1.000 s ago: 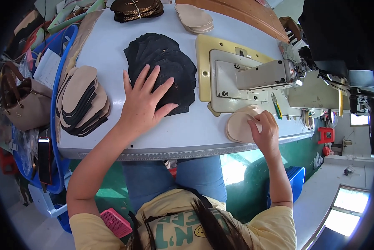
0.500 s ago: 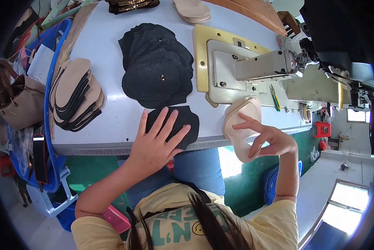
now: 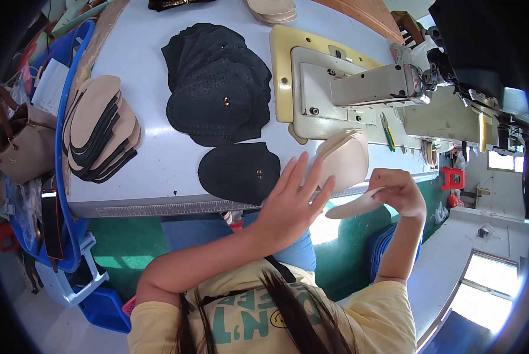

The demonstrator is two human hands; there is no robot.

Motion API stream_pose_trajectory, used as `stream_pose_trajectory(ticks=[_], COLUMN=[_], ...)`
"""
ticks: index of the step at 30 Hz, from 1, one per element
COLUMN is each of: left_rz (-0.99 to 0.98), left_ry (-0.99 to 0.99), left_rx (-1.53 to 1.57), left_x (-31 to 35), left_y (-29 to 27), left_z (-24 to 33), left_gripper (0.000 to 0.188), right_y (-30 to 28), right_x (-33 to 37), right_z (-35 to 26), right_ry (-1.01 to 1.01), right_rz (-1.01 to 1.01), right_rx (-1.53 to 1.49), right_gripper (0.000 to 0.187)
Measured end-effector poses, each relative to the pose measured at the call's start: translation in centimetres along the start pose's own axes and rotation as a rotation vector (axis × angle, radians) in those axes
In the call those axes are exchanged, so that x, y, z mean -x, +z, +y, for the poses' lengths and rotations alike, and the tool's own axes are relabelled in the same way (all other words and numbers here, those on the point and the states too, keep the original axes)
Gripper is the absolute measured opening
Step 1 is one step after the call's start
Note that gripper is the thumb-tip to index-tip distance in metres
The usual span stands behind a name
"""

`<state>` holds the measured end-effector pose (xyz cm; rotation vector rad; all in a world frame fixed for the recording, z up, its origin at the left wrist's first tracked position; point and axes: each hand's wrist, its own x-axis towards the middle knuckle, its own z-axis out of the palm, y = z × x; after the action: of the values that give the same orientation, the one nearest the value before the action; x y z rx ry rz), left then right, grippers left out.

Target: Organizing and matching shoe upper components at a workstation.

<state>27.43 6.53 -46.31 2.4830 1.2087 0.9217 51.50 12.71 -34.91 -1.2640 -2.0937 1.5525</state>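
Observation:
My right hand (image 3: 399, 192) pinches one beige rounded leather piece (image 3: 354, 205) by its end, tilted beyond the table's front edge. A stack of similar beige pieces (image 3: 346, 164) lies on the table just behind it. My left hand (image 3: 292, 206) is open, fingers spread, between that stack and a single black leather piece (image 3: 232, 172). The black piece lies flat near the front edge and bears a small gold metal fitting (image 3: 259, 174). Behind it is an overlapping pile of black pieces (image 3: 217, 88), the top one with a gold fitting too.
A sewing machine (image 3: 370, 88) on a yellow-edged base stands at the right, with green-handled snips (image 3: 388, 132) beside it. Mixed beige and black pieces (image 3: 102, 130) are stacked at the left. A blue basket (image 3: 69, 236) holds a beige handbag (image 3: 25, 144). A ruler strip (image 3: 158, 209) runs along the front edge.
My left hand has left the black piece and moved right toward the beige stack. My right hand has drawn one beige piece off the stack and turned it toward the front.

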Motion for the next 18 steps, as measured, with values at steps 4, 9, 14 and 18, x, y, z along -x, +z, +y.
stream_pose_trajectory(ticks=[4, 9, 14, 18], left_rz=[-0.09, -0.074, -0.026, 0.166], left_ry=[-0.097, -0.102, -0.056, -0.056], left_rx=[-0.083, -0.069, -0.009, 0.063], left_x=[-3.8, -5.5, -2.9, 3.4], left_y=[1.5, 2.3, -0.3, -4.5], left_z=[0.2, -1.5, -1.5, -3.2], left_gripper=[0.088, 0.09, 0.086, 0.056], right_y=[1.4, 0.6, 2.2, 6.0], right_x=[1.8, 4.0, 3.5, 0.5], right_z=[-2.9, -2.9, -1.0, 1.8], right_ry=[0.105, 0.072, -0.063, -0.026], right_rz=[0.33, 0.504, 0.671, 0.684], right_rx=[0.538, 0.667, 0.209, -0.214], right_gripper=[0.019, 0.02, 0.012, 0.013])
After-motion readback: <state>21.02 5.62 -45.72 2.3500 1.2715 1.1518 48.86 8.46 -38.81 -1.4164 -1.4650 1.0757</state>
